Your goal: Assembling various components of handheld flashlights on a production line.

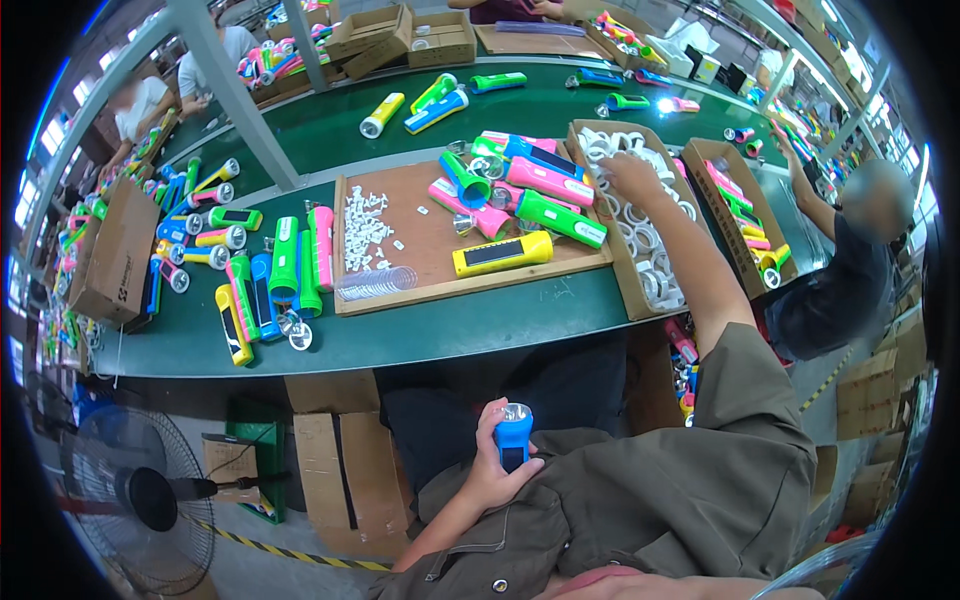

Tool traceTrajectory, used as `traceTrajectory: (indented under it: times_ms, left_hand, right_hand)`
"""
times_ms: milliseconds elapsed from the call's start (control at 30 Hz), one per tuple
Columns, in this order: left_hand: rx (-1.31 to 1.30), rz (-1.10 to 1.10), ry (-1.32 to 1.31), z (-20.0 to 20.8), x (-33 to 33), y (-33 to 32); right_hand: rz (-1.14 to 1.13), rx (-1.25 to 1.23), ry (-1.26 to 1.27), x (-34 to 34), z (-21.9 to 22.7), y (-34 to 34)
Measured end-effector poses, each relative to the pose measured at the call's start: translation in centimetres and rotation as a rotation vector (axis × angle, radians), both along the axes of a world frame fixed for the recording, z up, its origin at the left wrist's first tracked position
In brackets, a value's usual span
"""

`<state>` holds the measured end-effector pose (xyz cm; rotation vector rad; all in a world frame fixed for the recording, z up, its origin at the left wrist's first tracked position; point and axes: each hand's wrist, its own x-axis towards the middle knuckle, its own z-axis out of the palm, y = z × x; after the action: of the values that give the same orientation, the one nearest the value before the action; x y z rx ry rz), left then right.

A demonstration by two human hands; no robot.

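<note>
Close to my body, my left hand (492, 470) is wrapped round a blue flashlight (514, 432), its clear reflector end facing up and a dark panel on its side. My right arm stretches over the bench to a cardboard box (628, 275) full of white plastic rings (640, 237). Among the rings at the box's far left side, my right hand (632, 180) has its fingers curled together; whatever lies between the fingertips is hidden. Left of that box, a wooden-edged board (420, 250) bears a pile of pink, green and blue flashlights, a yellow flashlight (502, 254) and small white parts (366, 230).
More flashlights (284, 260) stand and lie on the green bench (450, 340) at left. A box of flashlights (740, 215) stands right of the rings. Behind the board runs a green conveyor (340, 125). A fan (150, 498) stands lower left; a co-worker (840, 270) is at right.
</note>
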<state>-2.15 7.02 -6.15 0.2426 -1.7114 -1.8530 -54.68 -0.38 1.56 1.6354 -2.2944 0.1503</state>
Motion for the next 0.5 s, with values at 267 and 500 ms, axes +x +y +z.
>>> traceTrajectory:
  times_ms: [267, 500]
  left_hand:
    - [0.050, 0.165, 0.049, 0.3, -0.4, -2.4]
    - [-0.198, 0.203, -0.039, 0.0, -1.8, -6.0]
  right_hand:
    - [0.028, -0.560, -0.460, -1.9, 3.0, 4.4]
    - [0.146, -1.196, -2.142, 11.3, 3.2, 15.5]
